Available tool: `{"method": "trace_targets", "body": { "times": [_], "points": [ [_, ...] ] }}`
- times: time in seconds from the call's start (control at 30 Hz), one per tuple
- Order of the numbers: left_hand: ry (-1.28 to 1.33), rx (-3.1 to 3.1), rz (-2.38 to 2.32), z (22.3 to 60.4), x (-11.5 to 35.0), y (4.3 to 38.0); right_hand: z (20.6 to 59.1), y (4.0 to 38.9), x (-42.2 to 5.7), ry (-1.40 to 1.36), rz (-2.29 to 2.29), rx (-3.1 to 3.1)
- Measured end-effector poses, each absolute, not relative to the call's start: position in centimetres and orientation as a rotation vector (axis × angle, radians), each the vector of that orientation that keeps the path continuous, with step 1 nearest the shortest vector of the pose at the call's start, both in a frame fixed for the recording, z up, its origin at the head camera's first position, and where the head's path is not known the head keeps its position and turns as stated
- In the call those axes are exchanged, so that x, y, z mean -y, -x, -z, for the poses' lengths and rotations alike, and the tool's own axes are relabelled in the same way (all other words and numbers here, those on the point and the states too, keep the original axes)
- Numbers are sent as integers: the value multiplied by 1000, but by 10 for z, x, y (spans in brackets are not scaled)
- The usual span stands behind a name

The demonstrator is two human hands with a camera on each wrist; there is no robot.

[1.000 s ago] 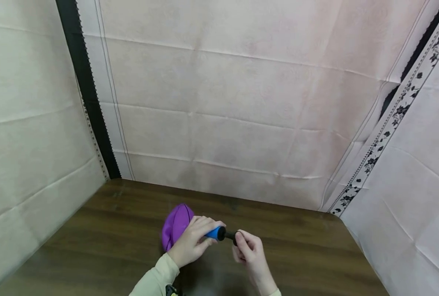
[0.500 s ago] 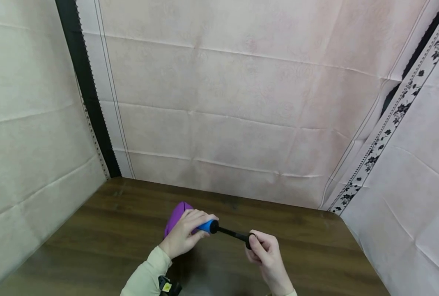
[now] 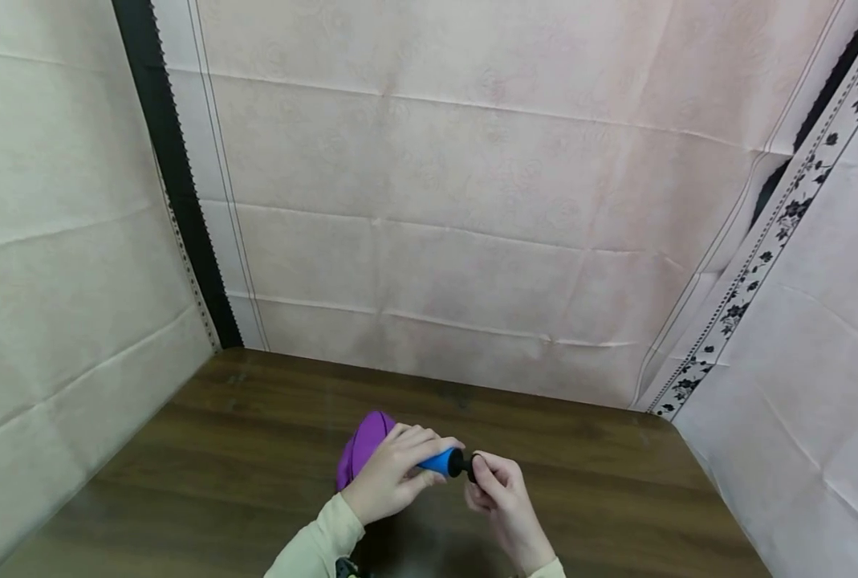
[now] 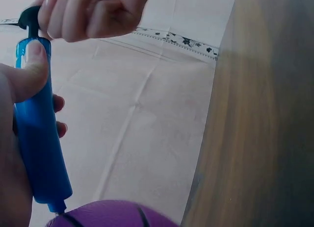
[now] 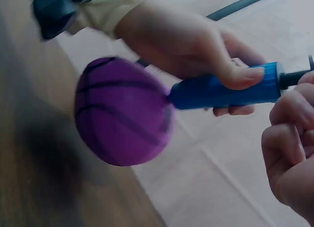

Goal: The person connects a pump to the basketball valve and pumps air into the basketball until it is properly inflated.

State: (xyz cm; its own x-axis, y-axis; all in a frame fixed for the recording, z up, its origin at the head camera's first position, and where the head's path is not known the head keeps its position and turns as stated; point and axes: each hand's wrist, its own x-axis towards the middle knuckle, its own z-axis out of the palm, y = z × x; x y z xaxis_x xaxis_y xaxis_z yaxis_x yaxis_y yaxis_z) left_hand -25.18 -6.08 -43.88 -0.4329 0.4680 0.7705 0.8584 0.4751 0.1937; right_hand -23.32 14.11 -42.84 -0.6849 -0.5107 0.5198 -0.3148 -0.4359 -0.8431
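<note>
A blue hand pump (image 3: pixel 439 462) is gripped around its barrel by my left hand (image 3: pixel 391 480), the thumb lying along the side in the left wrist view. At its far end the nozzle meets a purple ball (image 5: pixel 122 119) with black lines, which looks like a small basketball and is a little misshapen. My right hand (image 3: pixel 504 502) pinches the pump's black handle (image 4: pixel 30 18), which sits close to the barrel with only a short length of rod showing. In the head view, my left hand covers part of the ball and much of the barrel.
Below the hands lies a brown wood-grain table (image 3: pixel 219 449). Pale cloth walls (image 3: pixel 429 201) enclose it at the back and both sides. The ball's dark shadow falls on the tabletop in the right wrist view. A dark device (image 5: pixel 54 13) is strapped at the left wrist.
My right hand drew the pump handle out to the right, baring a long black rod, then pushed it back in. My left hand, pump and ball shifted left, then back right.
</note>
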Motion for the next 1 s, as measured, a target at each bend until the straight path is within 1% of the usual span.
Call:
{"method": "trace_targets", "body": {
  "times": [0.17,0.27,0.33,0.4,0.57,0.67,0.77,0.93,1.0],
  "points": [
    [1045,2117,830,441,69,257,415,231,-162,1470,2294,-1360],
    [1012,2147,850,442,77,260,409,229,-174,1566,2247,-1309],
    [993,2156,861,442,80,261,408,230,-175,1545,2202,-1353],
    [984,2160,851,442,79,261,410,231,-170,1448,2182,-1411],
    [976,2166,781,444,71,257,425,236,-145,1070,2180,-1685],
    [962,2164,736,444,67,254,435,238,-134,930,2189,-1743],
    [967,2169,726,444,67,255,438,239,-133,929,2218,-1705],
    [949,2198,777,442,74,259,422,235,-150,1155,2322,-1559],
    [912,2206,804,442,79,261,412,231,-159,1217,2350,-1668]
  ]
}}
